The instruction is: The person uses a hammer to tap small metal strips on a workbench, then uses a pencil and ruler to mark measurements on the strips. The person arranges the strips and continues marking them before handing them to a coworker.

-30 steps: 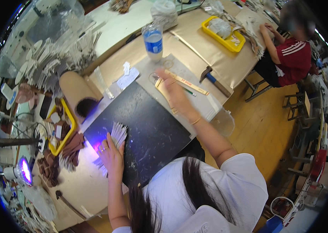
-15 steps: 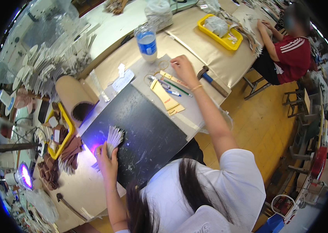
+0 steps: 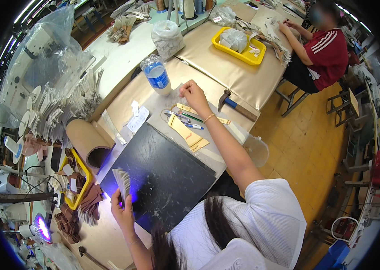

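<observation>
My left hand (image 3: 124,211) is closed around the lower end of a fanned bundle of thin grey strips (image 3: 122,182), held up at the left edge of a black board (image 3: 158,166). Farther off, my right hand (image 3: 194,95) reaches over the table with its fingers drawn together. Anything between those fingertips is too small to make out. Close by it lie a pair of scissors (image 3: 170,113), a blue and white pen (image 3: 194,126) and a cream card template (image 3: 184,131). A hammer (image 3: 237,105) rests to its right, and a bottle with a blue label (image 3: 157,80) stands just beyond.
At left are a cardboard tube (image 3: 87,143), a yellow tray (image 3: 82,193) of brown pieces and a glowing purple lamp (image 3: 41,228). A second yellow tray (image 3: 244,57) sits at the far right, near a seated person in red (image 3: 327,58). Grey strips (image 3: 55,112) are piled at back left.
My left hand has turned the strip bundle more upright. My right hand has drawn in its fingers over the spot by the rubber bands. The whole view has shifted slightly.
</observation>
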`<state>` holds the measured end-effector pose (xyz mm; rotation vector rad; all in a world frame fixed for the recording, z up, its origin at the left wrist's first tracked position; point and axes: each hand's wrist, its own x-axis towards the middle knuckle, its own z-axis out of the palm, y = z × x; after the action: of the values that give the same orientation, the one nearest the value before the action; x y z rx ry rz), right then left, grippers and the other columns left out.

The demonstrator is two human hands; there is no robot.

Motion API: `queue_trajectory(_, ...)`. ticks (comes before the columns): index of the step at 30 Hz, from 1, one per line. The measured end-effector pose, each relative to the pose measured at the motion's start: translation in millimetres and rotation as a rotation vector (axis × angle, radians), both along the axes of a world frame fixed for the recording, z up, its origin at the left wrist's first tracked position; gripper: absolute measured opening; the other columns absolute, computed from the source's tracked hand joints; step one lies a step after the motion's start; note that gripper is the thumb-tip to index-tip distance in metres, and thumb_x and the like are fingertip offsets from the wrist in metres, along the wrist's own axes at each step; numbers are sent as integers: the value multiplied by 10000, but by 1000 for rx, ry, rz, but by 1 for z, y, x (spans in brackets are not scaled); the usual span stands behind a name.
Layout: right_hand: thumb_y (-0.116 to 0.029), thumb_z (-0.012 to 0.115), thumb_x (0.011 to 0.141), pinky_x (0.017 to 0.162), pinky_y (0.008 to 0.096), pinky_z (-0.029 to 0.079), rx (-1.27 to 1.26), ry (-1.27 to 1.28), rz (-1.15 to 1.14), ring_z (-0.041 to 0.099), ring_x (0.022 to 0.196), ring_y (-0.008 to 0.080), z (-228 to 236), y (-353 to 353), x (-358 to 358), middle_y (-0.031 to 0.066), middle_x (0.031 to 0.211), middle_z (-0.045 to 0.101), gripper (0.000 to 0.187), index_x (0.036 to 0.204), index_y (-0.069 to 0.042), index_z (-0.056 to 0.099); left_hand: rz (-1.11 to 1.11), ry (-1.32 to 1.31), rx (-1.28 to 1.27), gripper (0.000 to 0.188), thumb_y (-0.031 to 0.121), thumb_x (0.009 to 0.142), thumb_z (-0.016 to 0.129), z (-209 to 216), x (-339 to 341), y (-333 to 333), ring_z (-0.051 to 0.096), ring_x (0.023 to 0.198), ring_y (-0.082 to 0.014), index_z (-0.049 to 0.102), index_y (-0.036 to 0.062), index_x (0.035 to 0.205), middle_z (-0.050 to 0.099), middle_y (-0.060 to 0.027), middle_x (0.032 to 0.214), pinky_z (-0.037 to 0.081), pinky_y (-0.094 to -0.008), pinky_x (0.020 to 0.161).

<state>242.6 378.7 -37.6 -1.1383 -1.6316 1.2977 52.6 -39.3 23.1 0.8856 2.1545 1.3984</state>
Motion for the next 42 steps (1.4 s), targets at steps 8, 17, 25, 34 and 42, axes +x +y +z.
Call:
queue_trajectory(8, -109, 669, 936, 788, 299, 593, -243, 436, 649, 700, 942, 218, 100, -134, -7, 179, 1382, 567, 322, 1183, -41, 473, -347, -1050, 702, 565, 395, 994, 569, 18, 32, 46, 628, 873, -243, 437, -10, 1365, 567, -180, 1244, 503, -385, 790)
queue_trajectory(17, -510, 824, 767, 1086, 417, 435, -208, 819, 873, 567, 1260, 265, 86, -216, -32, 153, 1485, 430, 1005, 1497, -86, 277, -388, -830, 607, 586, 387, 956, 633, 43, 66, 58, 657, 848, -211, 493, -37, 1336, 609, -194, 1246, 543, -320, 732)
queue_trajectory(25, -390, 819, 791, 1021, 404, 380, 703, 414, 1332, 679, 1019, 161, 170, -184, -4, 14, 1068, 731, 448, 1123, -121, 686, -254, -628, -12, 245, 151, 927, 686, 59, 56, 53, 644, 779, -122, 652, -29, 1090, 705, -98, 986, 547, -276, 717)
queue_trajectory(34, -382, 730, 892, 1088, 441, 414, -900, 1349, 930, 602, 1146, 242, 131, -215, -22, 58, 1463, 474, 658, 1440, -170, 435, -125, -702, 932, 541, 397, 955, 665, 33, 60, 54, 622, 962, -185, 502, 23, 1311, 632, -102, 1182, 538, -314, 829)
queue_trajectory(42, -322, 888, 728, 1105, 462, 392, -97, 867, 855, 335, 1409, 306, 122, -212, -23, 114, 1488, 283, 1005, 1465, -128, 233, 23, 83, 344, 447, 53, 798, 803, 47, 61, 50, 651, 942, -197, 601, -38, 1187, 666, -100, 1087, 525, -322, 845)
